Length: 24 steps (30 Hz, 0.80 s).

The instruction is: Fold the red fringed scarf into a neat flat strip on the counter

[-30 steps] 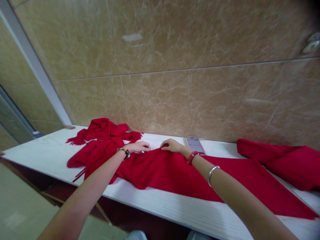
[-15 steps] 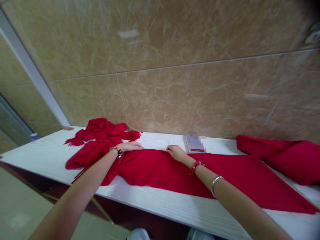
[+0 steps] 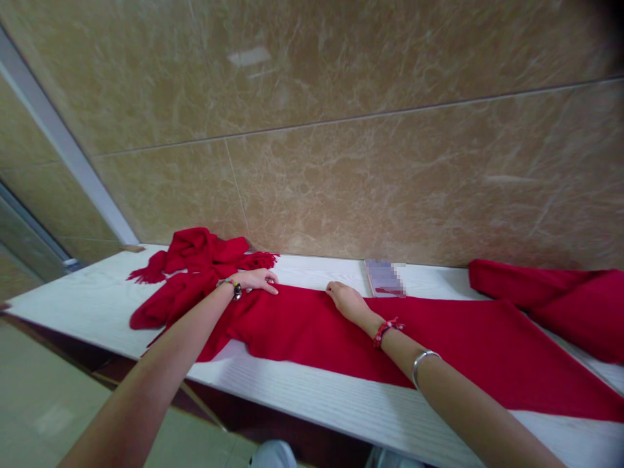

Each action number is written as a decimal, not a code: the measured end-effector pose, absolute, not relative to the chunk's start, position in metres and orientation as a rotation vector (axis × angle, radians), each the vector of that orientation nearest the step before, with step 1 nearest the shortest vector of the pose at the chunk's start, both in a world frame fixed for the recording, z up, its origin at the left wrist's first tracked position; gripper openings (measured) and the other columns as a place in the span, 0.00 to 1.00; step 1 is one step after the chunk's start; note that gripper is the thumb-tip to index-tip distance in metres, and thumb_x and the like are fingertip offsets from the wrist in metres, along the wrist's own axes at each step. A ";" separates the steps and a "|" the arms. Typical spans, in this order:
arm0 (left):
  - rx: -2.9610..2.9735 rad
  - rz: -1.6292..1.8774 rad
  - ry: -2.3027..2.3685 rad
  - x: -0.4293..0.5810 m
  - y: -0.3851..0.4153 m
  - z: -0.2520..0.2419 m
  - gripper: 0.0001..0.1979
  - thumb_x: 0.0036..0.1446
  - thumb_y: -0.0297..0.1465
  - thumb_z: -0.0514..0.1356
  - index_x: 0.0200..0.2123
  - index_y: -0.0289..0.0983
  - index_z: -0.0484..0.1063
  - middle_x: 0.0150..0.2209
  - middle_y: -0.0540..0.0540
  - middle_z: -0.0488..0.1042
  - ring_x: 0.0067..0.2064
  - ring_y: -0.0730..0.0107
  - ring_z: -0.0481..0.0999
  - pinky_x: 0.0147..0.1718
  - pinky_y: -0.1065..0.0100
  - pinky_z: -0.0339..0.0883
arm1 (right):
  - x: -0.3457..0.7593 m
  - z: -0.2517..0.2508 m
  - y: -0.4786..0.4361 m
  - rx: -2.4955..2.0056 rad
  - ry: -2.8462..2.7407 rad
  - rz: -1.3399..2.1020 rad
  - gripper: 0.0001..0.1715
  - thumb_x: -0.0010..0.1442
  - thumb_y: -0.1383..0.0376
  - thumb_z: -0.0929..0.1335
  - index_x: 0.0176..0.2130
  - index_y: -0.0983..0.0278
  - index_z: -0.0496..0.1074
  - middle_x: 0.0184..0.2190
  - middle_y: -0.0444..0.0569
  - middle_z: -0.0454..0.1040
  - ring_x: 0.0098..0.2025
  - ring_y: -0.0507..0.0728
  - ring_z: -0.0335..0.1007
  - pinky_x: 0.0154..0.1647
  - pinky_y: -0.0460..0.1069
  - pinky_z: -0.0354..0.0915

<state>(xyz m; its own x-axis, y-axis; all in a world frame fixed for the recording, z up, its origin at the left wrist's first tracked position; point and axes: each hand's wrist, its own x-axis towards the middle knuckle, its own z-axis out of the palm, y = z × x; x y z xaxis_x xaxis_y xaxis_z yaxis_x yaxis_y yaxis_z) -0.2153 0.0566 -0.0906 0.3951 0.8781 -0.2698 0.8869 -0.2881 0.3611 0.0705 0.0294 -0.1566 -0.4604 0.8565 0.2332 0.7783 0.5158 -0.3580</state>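
Red cloth (image 3: 297,325) is lying mostly flat, fringed heap (image 3: 197,250) crowding its left, phone (image 3: 384,278) sitting behind. Left hand (image 3: 258,279) is resting, fingers apart; can't tell right hand (image 3: 347,300) grip.

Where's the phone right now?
Head view, right of centre: the phone lies on the white tabletop, between the tiled wall and the spread red cloth, beyond and right of the right hand.
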 end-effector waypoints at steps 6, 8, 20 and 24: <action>2.321 0.039 1.624 -0.229 0.054 -0.104 0.21 0.49 0.48 0.53 0.24 0.35 0.68 0.26 0.48 0.70 0.30 0.70 0.65 0.31 0.73 0.56 | 0.072 -0.156 0.027 -1.348 -2.383 0.251 0.13 0.63 0.67 0.56 0.42 0.65 0.66 0.41 0.54 0.71 0.42 0.55 0.66 0.38 0.45 0.56; 2.359 0.067 1.640 -0.232 0.049 -0.106 0.21 0.53 0.47 0.50 0.26 0.35 0.68 0.29 0.47 0.71 0.32 0.69 0.66 0.33 0.72 0.56 | 0.072 -0.156 0.028 -1.350 -2.391 0.243 0.14 0.63 0.67 0.56 0.43 0.64 0.66 0.41 0.54 0.71 0.42 0.55 0.66 0.38 0.45 0.56; 2.548 0.007 1.863 -0.238 0.017 -0.083 0.13 0.56 0.35 0.54 0.40 0.32 0.70 0.42 0.40 0.70 0.44 0.62 0.66 0.44 0.67 0.55 | 0.072 -0.157 0.027 -1.374 -2.414 0.152 0.14 0.63 0.68 0.56 0.42 0.65 0.66 0.40 0.54 0.70 0.41 0.55 0.67 0.38 0.45 0.57; 2.808 0.225 1.637 -0.180 -0.021 -0.107 0.19 0.62 0.36 0.47 0.53 0.36 0.61 0.54 0.39 0.61 0.54 0.63 0.61 0.52 0.64 0.50 | 0.071 -0.157 0.026 -1.382 -2.430 0.108 0.14 0.64 0.67 0.55 0.43 0.66 0.67 0.41 0.54 0.70 0.40 0.55 0.67 0.38 0.45 0.58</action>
<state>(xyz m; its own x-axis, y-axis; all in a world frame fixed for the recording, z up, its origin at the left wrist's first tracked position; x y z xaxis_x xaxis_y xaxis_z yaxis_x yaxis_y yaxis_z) -0.1804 -0.0214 -0.1069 0.4872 0.8552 0.1768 0.8713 -0.4898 -0.0312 0.0713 0.0260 -0.1569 -0.4675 0.8460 0.2562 0.8201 0.5233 -0.2316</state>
